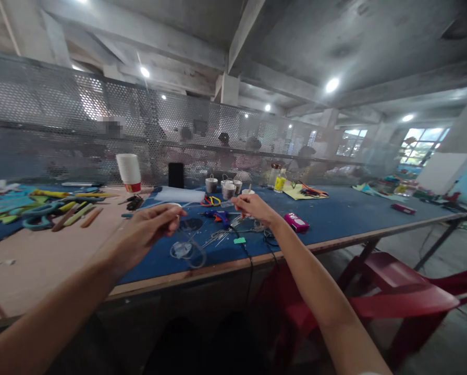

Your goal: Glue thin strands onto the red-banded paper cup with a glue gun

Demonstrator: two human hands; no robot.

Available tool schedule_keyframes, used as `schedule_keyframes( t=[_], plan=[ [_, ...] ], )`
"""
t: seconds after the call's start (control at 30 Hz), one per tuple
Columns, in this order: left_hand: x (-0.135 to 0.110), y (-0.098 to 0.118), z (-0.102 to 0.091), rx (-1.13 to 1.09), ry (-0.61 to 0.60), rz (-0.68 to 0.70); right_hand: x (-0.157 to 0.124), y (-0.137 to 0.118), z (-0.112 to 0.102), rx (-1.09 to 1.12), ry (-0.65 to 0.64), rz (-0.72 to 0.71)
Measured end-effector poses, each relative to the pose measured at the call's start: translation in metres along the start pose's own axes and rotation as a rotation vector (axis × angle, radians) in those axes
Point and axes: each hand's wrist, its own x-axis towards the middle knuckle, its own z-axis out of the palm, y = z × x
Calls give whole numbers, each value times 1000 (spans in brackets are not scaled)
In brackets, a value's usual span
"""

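My left hand [159, 223] is raised over the near part of the blue table mat, its thumb and fingers pinched together. A small pale bit shows at its fingertips, too blurred to name. To the right, my right hand [254, 207] is also closed in a pinch, and what it holds is too small to make out. Below and between the hands lies a loose coil of clear cord [183, 251]. A blue glue gun [219, 216] rests on the mat between them, beside several thin sticks [221, 234] and a green scrap [239, 240].
Several small grey pots [228, 190] stand behind my hands near a phone [176, 175]. Stacked paper cups [127, 167], scissors [38, 216] and felt pieces lie left. A pink box [296, 222] and yellow-labelled bottle [280, 182] are right. A red chair [405, 299] stands beside the table.
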Motion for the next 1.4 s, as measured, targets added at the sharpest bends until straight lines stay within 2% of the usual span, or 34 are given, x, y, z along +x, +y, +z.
schedule_keyframes(
  t=[0.1, 0.17, 0.23, 0.27, 0.33, 0.37, 0.43, 0.47, 0.53, 0.6, 0.67, 0.73, 0.83, 0.9, 1.0, 1.13, 1.23, 1.33, 1.4],
  plan=[
    [-3, 11, -41, -216, 210, 76, -3, 33, -32, 43, 165, 44],
    [-3, 17, -67, -387, 364, 121, -6, 50, -49, 88, 239, 65],
    [-2, 23, -87, -467, 467, 146, -8, 61, -60, 159, 286, 83],
    [-2, 25, -93, -478, 496, 184, -9, 64, -63, 191, 302, 84],
    [-1, 27, -97, -444, 467, 191, -8, 66, -64, 232, 317, 84],
    [-1, 28, -93, -390, 464, 156, -7, 65, -62, 234, 315, 83],
    [-1, 28, -77, -208, 340, 24, -2, 61, -54, 205, 294, 82],
    [-1, 27, -65, -76, 313, 13, 1, 59, -48, 178, 270, 76],
    [1, 25, -39, 277, 122, 17, 7, 51, -36, 109, 214, 52],
    [6, 22, -11, 505, 88, 102, 13, 41, -22, 28, 149, 14],
    [15, 16, 15, 518, 50, 159, 20, 30, -9, -56, 96, -22],
    [27, 8, 39, 392, -6, 158, 26, 20, 4, -87, 49, -64],
    [43, -9, 66, 102, -161, 56, 34, 11, 19, -79, 1, -135],
    [50, -20, 76, 50, -242, -26, 37, 10, 24, -87, -9, -173],
    [53, -30, 73, 95, -185, -67, 36, 16, 19, -129, -3, -159],
    [45, -31, 47, 68, -97, -25, 27, 38, -5, -184, 109, 4],
    [35, -27, 25, 41, -89, -2, 20, 60, -24, -180, 229, 100],
    [25, -20, 12, -12, -77, 30, 15, 78, -35, -162, 264, 134],
    [20, -12, 6, -56, -20, 59, 13, 87, -39, -157, 276, 151]
  ],
)
